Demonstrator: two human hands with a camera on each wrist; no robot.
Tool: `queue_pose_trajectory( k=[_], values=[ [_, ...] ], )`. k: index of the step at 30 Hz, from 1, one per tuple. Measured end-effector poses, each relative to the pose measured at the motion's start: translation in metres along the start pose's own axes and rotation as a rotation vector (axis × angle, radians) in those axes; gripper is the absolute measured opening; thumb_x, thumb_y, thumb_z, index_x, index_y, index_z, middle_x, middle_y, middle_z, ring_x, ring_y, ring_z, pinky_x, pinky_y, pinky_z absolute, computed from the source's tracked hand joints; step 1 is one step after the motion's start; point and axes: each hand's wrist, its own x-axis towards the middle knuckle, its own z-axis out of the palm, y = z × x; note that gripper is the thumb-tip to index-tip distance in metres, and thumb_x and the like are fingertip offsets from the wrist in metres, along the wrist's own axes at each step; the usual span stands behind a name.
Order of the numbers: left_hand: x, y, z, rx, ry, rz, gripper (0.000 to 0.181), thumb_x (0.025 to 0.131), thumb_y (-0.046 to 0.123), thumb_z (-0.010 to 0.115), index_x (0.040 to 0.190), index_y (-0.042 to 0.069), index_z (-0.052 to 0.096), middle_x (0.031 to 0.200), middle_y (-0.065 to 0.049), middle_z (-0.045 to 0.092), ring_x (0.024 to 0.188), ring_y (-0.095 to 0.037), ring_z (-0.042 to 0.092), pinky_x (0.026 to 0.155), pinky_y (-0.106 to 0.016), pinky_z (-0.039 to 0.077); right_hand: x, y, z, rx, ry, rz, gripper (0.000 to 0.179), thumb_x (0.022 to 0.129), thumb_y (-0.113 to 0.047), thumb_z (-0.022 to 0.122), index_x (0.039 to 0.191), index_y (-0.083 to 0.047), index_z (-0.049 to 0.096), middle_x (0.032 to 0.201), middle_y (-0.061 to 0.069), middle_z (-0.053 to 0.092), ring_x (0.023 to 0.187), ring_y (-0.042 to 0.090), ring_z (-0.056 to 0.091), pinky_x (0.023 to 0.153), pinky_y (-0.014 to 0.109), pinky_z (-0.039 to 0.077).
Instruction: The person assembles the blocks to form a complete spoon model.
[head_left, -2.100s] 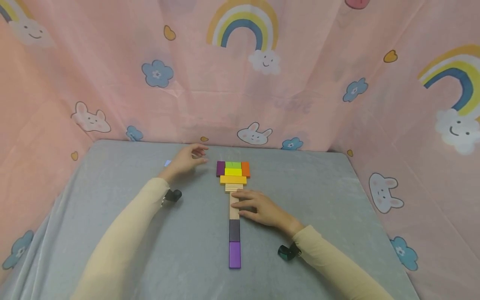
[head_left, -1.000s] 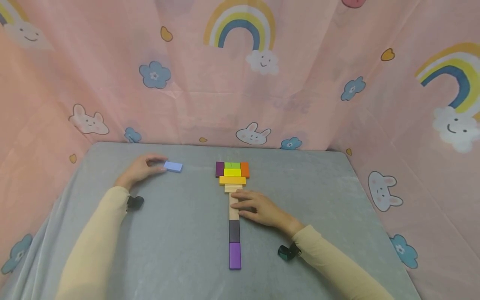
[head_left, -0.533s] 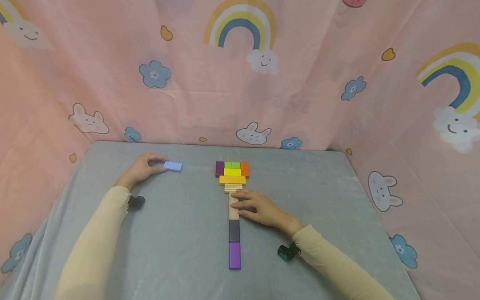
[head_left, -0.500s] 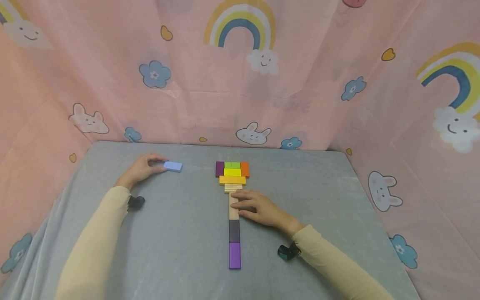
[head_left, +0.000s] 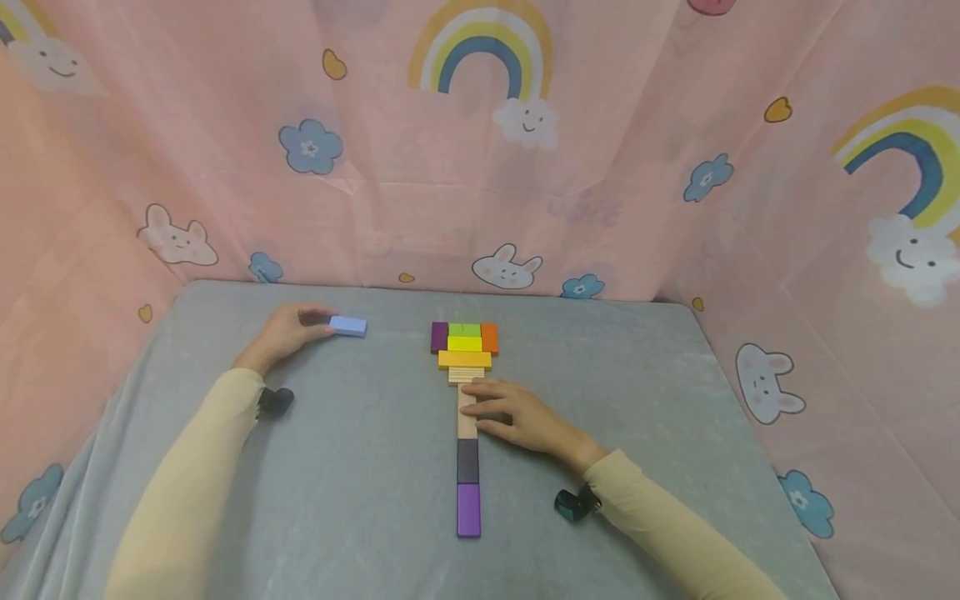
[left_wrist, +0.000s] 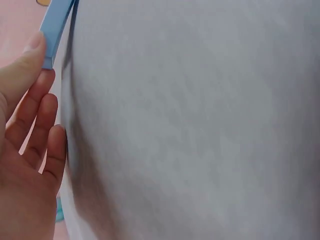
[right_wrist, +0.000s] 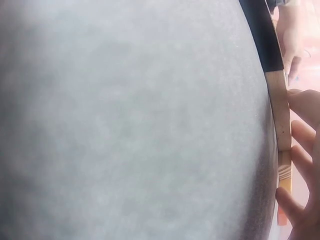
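Observation:
My left hand (head_left: 285,335) pinches the left end of a light blue block (head_left: 348,326) between thumb and fingertips, at the far left of the table. In the left wrist view the same blue block (left_wrist: 56,31) sticks out past the thumb. My right hand (head_left: 528,417) rests its fingertips on a plain wooden block (head_left: 467,427) at the table's middle. That block belongs to a flat line: a dark grey block (head_left: 468,461) and a purple block (head_left: 468,510) lie nearer me, striped wooden pieces (head_left: 467,375) and an orange-yellow block (head_left: 465,359) farther off.
At the far end of the line, a dark purple block (head_left: 439,337), a green block (head_left: 464,329), a yellow block (head_left: 465,343) and an orange block (head_left: 489,337) lie together. Grey cloth covers the table (head_left: 360,483). A patterned pink curtain (head_left: 390,225) hangs behind and at both sides.
My left hand has moved left from near the line and taken hold of the light blue block. Lately that block has shifted slightly away and turned a little. The right hand stays put.

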Motion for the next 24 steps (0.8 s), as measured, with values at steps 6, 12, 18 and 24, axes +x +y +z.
queue_pose_trajectory(
  k=[6, 12, 18, 24],
  values=[
    [0.010, 0.015, 0.005, -0.035, 0.024, -0.035, 0.043, 0.090, 0.035, 0.072, 0.127, 0.013, 0.067, 0.131, -0.017, 0.066, 0.123, -0.039, 0.060, 0.106, -0.054, 0.047, 0.000, 0.000, 0.000, -0.001, 0.009, -0.007, 0.034, 0.096, -0.029, 0.064, 0.130, -0.028, 0.066, 0.150, -0.007, 0.052, 0.144, 0.019, 0.044, 0.119, 0.051, 0.036],
    [0.029, 0.038, 0.020, -0.112, 0.038, -0.013, 0.044, 0.090, 0.034, 0.073, 0.127, 0.011, 0.067, 0.133, -0.016, 0.064, 0.121, -0.036, 0.060, 0.102, -0.051, 0.050, 0.000, 0.000, 0.000, -0.002, 0.011, -0.013, 0.034, 0.096, -0.028, 0.064, 0.130, -0.027, 0.066, 0.150, -0.005, 0.052, 0.143, 0.020, 0.044, 0.118, 0.051, 0.036],
    [0.048, 0.066, 0.044, -0.200, 0.054, 0.019, 0.037, 0.088, 0.023, 0.075, 0.121, 0.008, 0.069, 0.127, -0.015, 0.066, 0.114, -0.032, 0.061, 0.098, -0.046, 0.052, 0.001, -0.001, -0.001, 0.000, 0.003, 0.000, 0.034, 0.097, -0.030, 0.063, 0.131, -0.028, 0.066, 0.151, -0.006, 0.051, 0.144, 0.019, 0.043, 0.119, 0.051, 0.036],
    [0.061, 0.092, 0.073, -0.224, 0.046, 0.048, 0.034, 0.088, 0.019, 0.075, 0.119, 0.008, 0.070, 0.121, -0.015, 0.069, 0.108, -0.030, 0.063, 0.094, -0.041, 0.053, 0.001, -0.001, -0.001, 0.001, -0.007, 0.018, 0.034, 0.097, -0.032, 0.062, 0.131, -0.029, 0.065, 0.152, -0.009, 0.050, 0.145, 0.016, 0.042, 0.120, 0.049, 0.034]
  ],
)
